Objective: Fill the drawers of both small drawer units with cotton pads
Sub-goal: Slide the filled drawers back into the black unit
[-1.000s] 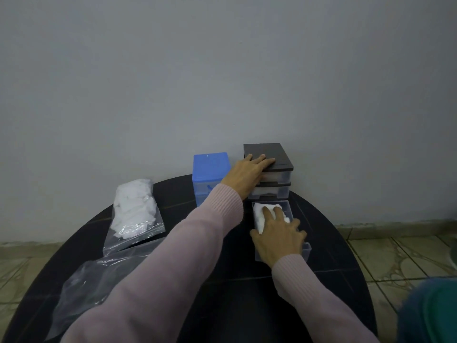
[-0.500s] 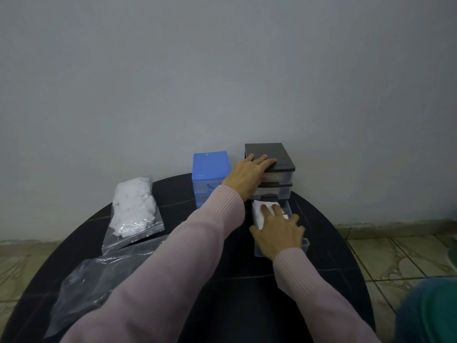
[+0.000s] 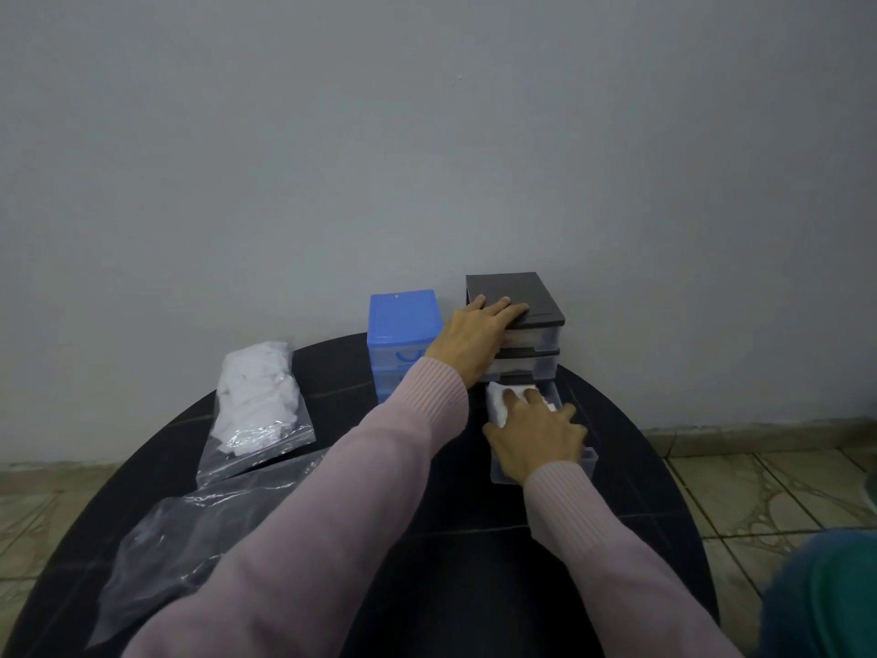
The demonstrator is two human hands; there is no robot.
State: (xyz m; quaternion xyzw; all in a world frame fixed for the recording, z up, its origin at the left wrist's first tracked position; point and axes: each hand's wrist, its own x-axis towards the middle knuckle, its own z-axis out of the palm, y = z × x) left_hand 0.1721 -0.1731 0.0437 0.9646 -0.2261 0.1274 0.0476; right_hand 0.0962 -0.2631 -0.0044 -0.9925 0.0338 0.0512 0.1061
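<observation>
Step in hand: closing the dark brown drawer unit (image 3: 515, 320)'s clear bottom drawer (image 3: 541, 460), right of centre. Your left hand (image 3: 474, 341) lies flat on its top; right hand (image 3: 534, 434), fingers spread, presses white cotton pads (image 3: 498, 403) inside. Next: withdraw fingers, push it shut.

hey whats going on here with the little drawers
A person is filling small drawer units with cotton pads. Their left hand rests flat on top of the dark drawer unit, while the right hand presses white cotton pads into its pulled-out bottom drawer. A blue drawer unit and a bag of pads sit alongside.
</observation>
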